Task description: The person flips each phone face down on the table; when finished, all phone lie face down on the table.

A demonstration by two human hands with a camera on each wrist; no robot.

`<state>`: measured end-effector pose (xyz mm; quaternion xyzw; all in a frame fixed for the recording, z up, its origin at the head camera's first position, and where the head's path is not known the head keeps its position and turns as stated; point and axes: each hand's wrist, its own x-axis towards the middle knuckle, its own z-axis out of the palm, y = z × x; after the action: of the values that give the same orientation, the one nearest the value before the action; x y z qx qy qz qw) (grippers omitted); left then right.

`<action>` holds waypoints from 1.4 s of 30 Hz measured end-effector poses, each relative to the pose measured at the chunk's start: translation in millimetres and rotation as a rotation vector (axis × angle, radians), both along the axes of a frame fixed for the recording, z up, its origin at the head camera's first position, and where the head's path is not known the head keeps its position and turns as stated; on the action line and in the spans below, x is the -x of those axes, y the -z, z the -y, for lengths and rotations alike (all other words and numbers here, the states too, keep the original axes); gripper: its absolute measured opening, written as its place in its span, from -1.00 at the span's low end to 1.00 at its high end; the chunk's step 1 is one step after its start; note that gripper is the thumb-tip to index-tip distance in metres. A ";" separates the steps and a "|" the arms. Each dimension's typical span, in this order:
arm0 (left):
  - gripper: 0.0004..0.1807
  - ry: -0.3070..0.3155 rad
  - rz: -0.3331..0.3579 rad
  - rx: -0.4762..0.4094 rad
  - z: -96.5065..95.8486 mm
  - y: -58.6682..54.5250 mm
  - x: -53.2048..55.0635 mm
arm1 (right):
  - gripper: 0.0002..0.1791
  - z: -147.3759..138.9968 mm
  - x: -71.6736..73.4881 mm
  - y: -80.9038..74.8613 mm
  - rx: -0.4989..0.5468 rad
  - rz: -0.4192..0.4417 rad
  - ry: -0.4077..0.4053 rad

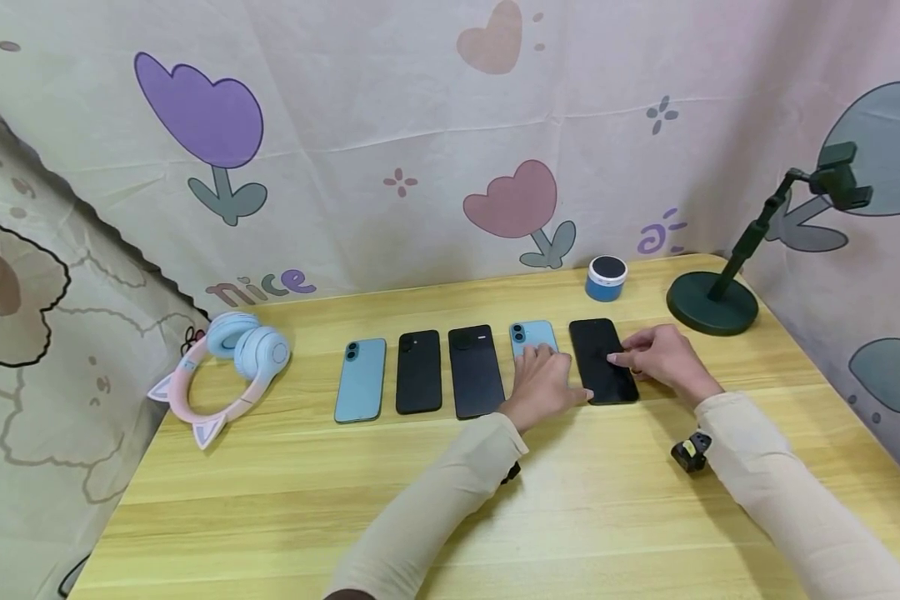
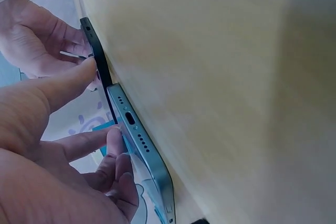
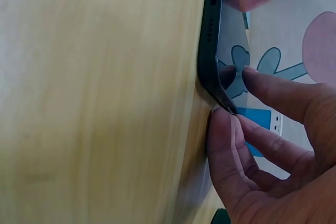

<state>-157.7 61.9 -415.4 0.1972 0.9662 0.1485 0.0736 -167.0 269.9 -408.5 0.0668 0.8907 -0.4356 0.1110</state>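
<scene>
A black phone (image 1: pixel 595 346) lies screen up at the right end of a row of several phones. My right hand (image 1: pixel 663 358) is at its right edge. In the right wrist view the fingertips (image 3: pixel 220 124) touch that edge, while the thumb (image 3: pixel 262 82) hovers over the glossy screen, apart from its reflection. My left hand (image 1: pixel 537 385) reaches over a light blue phone (image 1: pixel 534 332), back up, hiding its lower part. The left thumb (image 2: pixel 79 80) touches the black phone's near left corner; the other left fingers bend loosely over the light blue phone.
Left along the row lie a dark phone (image 1: pixel 476 371), a black phone (image 1: pixel 418 375) and a light blue phone (image 1: pixel 360 383), backs up. Cat-ear headphones (image 1: pixel 258 354) lie at far left. A blue speaker (image 1: pixel 605 283) and a dark green phone stand (image 1: pixel 712 307) stand behind, right.
</scene>
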 end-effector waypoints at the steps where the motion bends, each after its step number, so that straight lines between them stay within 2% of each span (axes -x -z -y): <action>1: -0.53 -0.003 0.004 -0.001 -1.1 -0.1 0.2 | -0.33 0.5 -0.1 -0.3 0.003 0.004 0.001; 14: -0.58 -0.053 0.052 -0.068 -13.4 1.4 4.0 | -0.33 6.4 -0.9 -1.5 0.025 0.022 0.017; 28: -0.60 -0.113 0.108 -0.145 -14.8 -0.8 1.5 | -0.37 8.2 0.5 0.2 -0.052 -0.036 0.004; 34: -0.43 -0.123 0.111 -0.158 -13.5 -1.2 0.6 | -0.37 9.0 1.6 0.9 -0.051 -0.042 0.003; 42: -0.32 -0.121 0.110 -0.183 -11.0 -2.9 -1.3 | -0.34 9.8 1.0 -0.9 -0.002 -0.045 -0.002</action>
<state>-156.4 73.0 -412.6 0.1359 0.9533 0.2510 0.0988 -167.9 260.2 -407.6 0.0565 0.8936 -0.4359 0.0913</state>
